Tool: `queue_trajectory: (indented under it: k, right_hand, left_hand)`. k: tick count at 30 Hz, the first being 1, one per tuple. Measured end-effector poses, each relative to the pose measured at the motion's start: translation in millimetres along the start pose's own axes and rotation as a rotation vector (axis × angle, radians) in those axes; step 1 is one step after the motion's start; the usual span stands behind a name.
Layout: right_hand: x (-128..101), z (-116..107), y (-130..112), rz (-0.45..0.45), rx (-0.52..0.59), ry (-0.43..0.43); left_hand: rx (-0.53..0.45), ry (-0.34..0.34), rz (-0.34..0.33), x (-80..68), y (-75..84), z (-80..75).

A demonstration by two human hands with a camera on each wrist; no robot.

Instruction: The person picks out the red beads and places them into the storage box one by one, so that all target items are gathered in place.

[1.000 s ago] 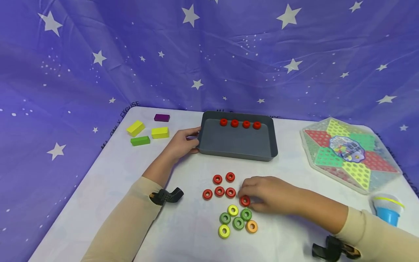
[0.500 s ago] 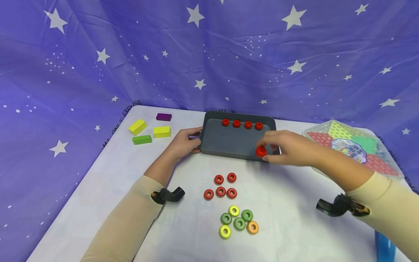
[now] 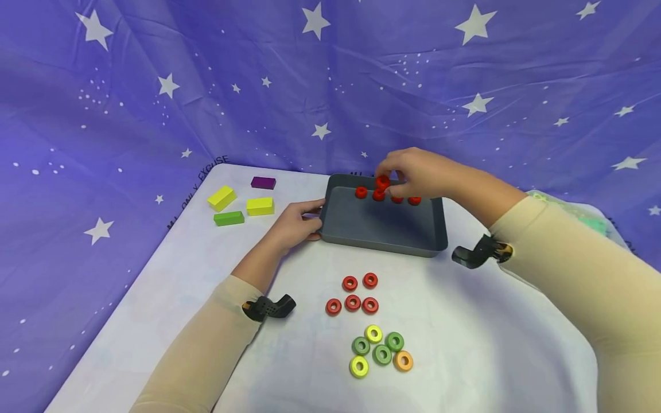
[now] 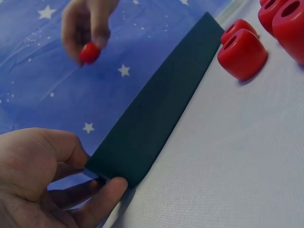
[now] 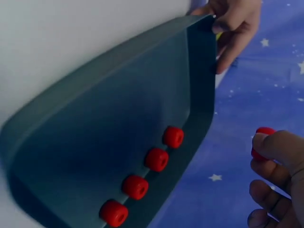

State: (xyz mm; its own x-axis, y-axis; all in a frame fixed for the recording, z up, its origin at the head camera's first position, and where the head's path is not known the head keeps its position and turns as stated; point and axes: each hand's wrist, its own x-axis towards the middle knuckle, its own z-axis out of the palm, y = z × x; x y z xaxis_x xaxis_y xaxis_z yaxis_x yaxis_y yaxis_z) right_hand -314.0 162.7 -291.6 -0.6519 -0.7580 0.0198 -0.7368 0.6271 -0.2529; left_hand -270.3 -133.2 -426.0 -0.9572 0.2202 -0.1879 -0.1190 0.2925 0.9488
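Above the far side of the grey tray (image 3: 382, 222), my right hand (image 3: 426, 172) pinches a red ring-shaped bead (image 3: 383, 182) between thumb and fingers. The right wrist view shows that red bead (image 5: 261, 142) held clear of the tray wall. A row of several red beads (image 5: 135, 186) lies along the tray's far wall. My left hand (image 3: 295, 225) holds the tray by its left side; in the left wrist view its fingertips (image 4: 116, 184) touch the tray's corner. More red beads (image 3: 353, 303) lie on the white table in front of the tray.
Nearer me lie several green, yellow and orange beads (image 3: 382, 354). Two yellow blocks (image 3: 260, 206), a green block (image 3: 229, 218) and a purple block (image 3: 263, 183) are at the far left. My right arm partly covers a game board (image 3: 591, 221). A starry purple cloth (image 3: 258, 126) hangs behind.
My right hand has picked a red bead off the table and carried it up over the tray, then left to the row at the far wall. My left hand stays at the tray.
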Motion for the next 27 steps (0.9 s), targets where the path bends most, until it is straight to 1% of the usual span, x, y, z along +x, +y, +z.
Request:
queue_trajectory:
  k: [3,6,11,14,17,21,27]
  right_hand:
    - [19.4,6.0,3.9,-0.021,-0.037,-0.032]
    - [37.2,14.1,6.9,-0.014,-0.065,-0.06]
    - [64.3,32.0,5.4,0.058,-0.112,-0.085]
    - [79.0,46.5,4.5,0.072,-0.162,-0.083]
    - [89.7,58.3,2.8,0.072,-0.216,-0.077]
    - [99.7,68.1,1.8,0.069,-0.297,-0.086]
    - [109.2,77.3,6.7,0.104,-0.329,-0.123]
  left_hand:
    - [-0.009,-0.002,-0.003,-0.9,1.8,0.2]
    - [-0.011,-0.005,-0.007,-1.8,3.7,0.1]
    - [-0.004,-0.002,-0.008,-1.7,5.0,-0.9]
    - [-0.002,-0.004,-0.015,-1.3,5.2,-0.5]
    - [0.002,-0.003,-0.016,-0.6,4.8,-0.1]
    - [0.002,-0.002,-0.006,0.1,3.7,-0.1]
    - [-0.003,0.0,-0.017,-0.4,2.7,0.1]
